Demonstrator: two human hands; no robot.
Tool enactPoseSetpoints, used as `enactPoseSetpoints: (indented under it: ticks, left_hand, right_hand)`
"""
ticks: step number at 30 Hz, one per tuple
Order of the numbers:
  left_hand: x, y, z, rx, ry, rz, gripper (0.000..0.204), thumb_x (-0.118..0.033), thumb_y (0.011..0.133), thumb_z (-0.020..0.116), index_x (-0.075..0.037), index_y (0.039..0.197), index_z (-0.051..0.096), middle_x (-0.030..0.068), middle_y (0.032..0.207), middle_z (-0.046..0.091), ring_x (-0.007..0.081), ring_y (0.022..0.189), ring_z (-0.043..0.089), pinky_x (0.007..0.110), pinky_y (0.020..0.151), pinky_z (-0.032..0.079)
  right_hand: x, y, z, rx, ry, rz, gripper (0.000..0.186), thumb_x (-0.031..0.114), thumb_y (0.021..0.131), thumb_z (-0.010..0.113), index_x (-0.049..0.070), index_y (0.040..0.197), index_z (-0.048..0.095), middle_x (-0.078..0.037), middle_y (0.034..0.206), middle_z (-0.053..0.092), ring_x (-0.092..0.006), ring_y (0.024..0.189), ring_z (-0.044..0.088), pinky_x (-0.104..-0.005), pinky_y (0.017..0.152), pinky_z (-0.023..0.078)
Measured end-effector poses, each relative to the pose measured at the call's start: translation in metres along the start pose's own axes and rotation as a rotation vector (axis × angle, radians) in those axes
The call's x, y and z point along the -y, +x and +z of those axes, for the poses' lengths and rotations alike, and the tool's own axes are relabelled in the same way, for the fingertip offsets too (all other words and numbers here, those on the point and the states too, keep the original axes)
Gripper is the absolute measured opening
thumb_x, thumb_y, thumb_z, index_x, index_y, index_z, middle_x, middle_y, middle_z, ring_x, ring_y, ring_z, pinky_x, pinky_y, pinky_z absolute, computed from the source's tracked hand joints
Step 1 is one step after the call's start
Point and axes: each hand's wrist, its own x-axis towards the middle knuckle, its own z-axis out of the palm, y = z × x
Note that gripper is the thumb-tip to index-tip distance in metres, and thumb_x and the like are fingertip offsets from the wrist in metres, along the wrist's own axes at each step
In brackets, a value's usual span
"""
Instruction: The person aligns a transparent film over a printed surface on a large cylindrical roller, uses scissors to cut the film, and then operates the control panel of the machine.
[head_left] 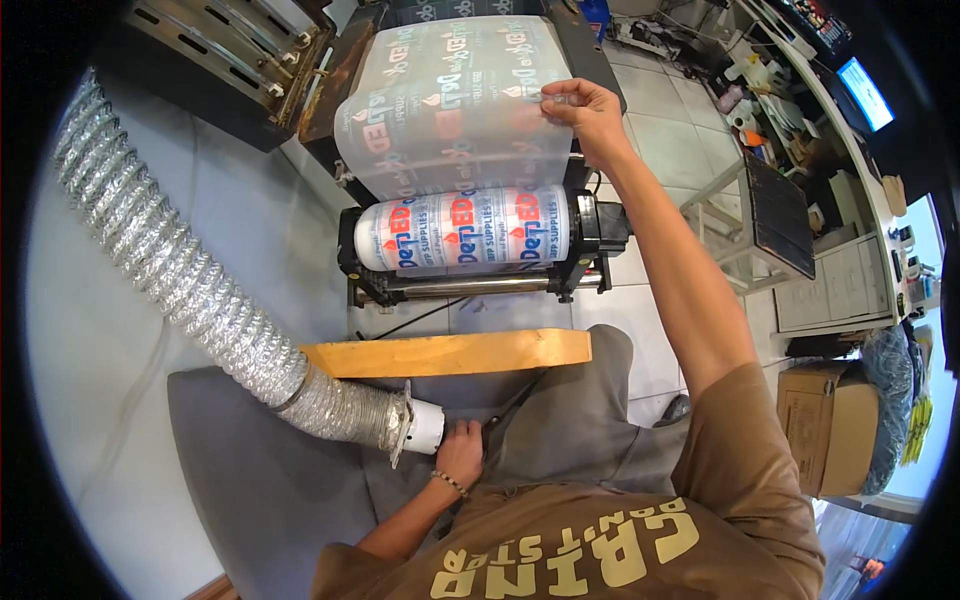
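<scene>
My right hand (588, 112) reaches forward and pinches the right edge of a translucent printed film (455, 125) between thumb and fingers. The film, marked with red and blue print, hangs in a curve from the machine (325, 110). Below it, a wound roll (462, 228) of the same film sits on a black roller stand (590, 235). My left hand (461, 455), with a beaded bracelet at the wrist, lies low by my lap, fingers curled. It is beside the white collar (425, 427) of a foil duct; a small dark object shows by its fingertips, and what it grips is unclear.
The silver flexible duct (190, 260) slants across the left over a grey seat (260, 450). A yellow wooden armrest (450, 352) lies between me and the stand. At right are a dark-topped stool (775, 215), a cluttered desk, drawers (835, 285) and a cardboard box (810, 425).
</scene>
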Motion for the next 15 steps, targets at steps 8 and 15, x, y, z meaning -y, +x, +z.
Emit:
enactPoseSetpoints:
  ticks: [8,15]
  left_hand:
    - [0.006,-0.011,0.015,-0.102,0.045,0.018,0.027,-0.003,0.076,0.064,-0.001,0.101,0.054,0.0198,0.096,0.061,0.0380,0.087,0.065,0.045,0.070,0.056]
    - [0.005,-0.018,0.016,-0.078,0.098,-0.045,0.027,-0.006,0.080,0.061,-0.001,0.106,0.056,0.0195,0.090,0.065,0.0376,0.078,0.068,0.044,0.066,0.056]
  right_hand:
    - [-0.004,-0.001,0.000,0.015,0.009,0.004,0.021,-0.009,0.079,0.071,-0.002,0.099,0.069,-0.010,0.089,0.071,-0.0145,0.077,0.067,-0.0253,0.072,0.054]
    - [-0.004,-0.001,0.000,0.009,0.025,0.013,0.021,-0.009,0.080,0.071,-0.002,0.100,0.069,-0.009,0.087,0.071,-0.0136,0.077,0.067,-0.0248,0.072,0.054]
